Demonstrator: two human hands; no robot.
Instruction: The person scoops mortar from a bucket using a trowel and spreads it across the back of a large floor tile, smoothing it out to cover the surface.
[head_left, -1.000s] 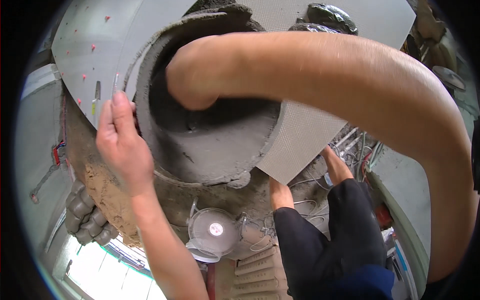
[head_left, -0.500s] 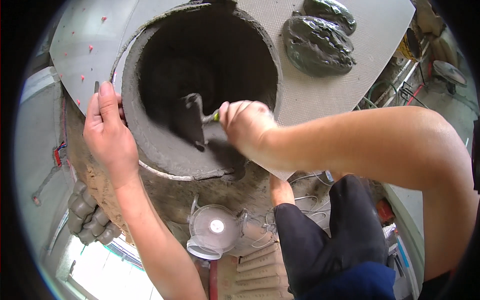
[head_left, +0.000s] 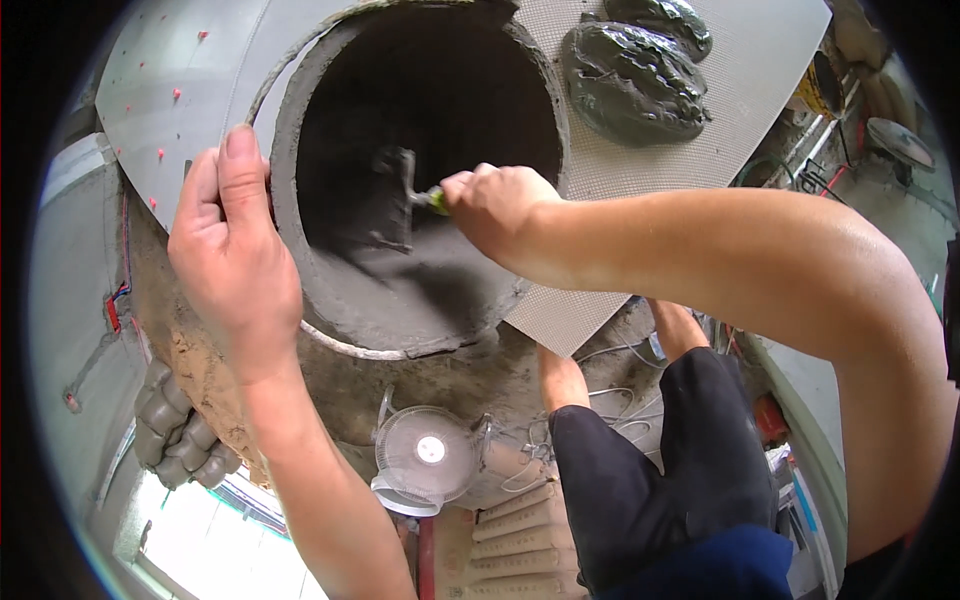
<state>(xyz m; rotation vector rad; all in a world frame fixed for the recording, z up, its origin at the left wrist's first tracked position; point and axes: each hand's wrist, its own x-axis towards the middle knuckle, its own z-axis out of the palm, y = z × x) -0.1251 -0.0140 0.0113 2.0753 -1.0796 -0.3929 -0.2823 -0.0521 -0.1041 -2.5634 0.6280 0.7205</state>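
A mortar-caked bucket lies tipped with its mouth toward me, its inside dark, with grey mortar along the lower wall. My left hand is closed round the bucket's ropy handle at the left, thumb pointing up. A small dark edge shows beside its fingers; what it belongs to is hidden. My right hand grips a trowel by its yellow-green handle. The blade, coated in grey, stands on edge inside the bucket's mouth.
Wet mortar heaps sit on a textured grey tile at upper right. Another panel with red bits lies upper left. Below are a fan, stacked paper sacks, loose cables and grey bags.
The trowel has moved up inside the bucket, its blade turned more upright. My left hand has risen slightly with the handle, and the bucket has shifted a little to the right.
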